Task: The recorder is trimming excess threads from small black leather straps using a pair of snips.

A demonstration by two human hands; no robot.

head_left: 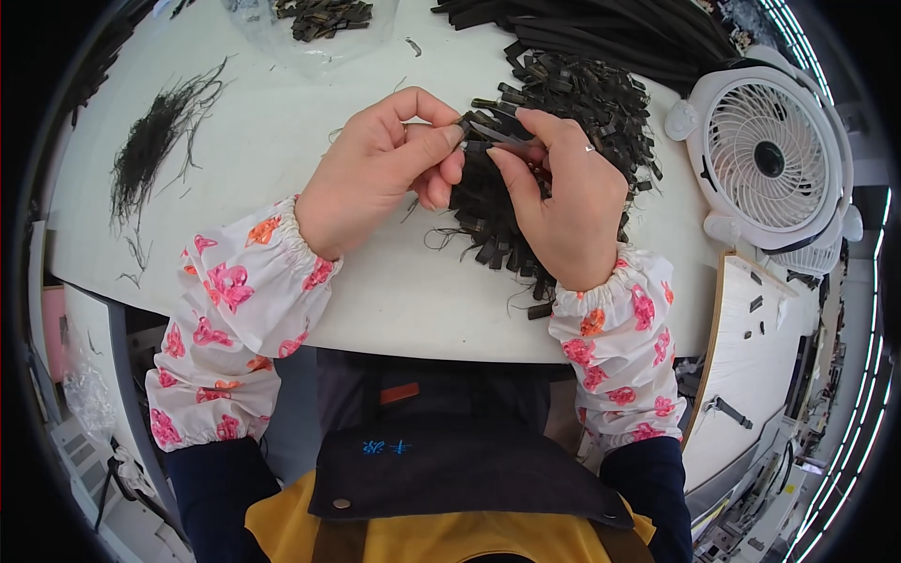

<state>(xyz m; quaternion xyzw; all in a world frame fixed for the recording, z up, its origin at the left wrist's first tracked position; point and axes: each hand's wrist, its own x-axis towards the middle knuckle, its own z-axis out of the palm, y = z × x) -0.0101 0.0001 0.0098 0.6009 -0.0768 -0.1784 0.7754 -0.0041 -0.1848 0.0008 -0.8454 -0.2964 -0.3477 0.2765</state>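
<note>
Between the thumb and index finger of my left hand (380, 155) is pinched a small dark fabric tab (465, 123). My right hand (574, 197) is closed around small thread snips (497, 135), their pale metal blades pointing left toward the tab. Whether the blades touch it I cannot tell. Beneath and behind both hands spreads a heap of black fabric tabs (596, 98), many folded like short loops. Loose black threads trail from the heap's left edge. My right palm hides part of the snips' handles.
A tangle of cut black threads (150, 150) lies on the white table (413, 324) at the left. More tabs sit on a clear plastic bag (324, 52) at the far side. Long black strips (601, 33) lie at the back right, near a white fan (770, 158).
</note>
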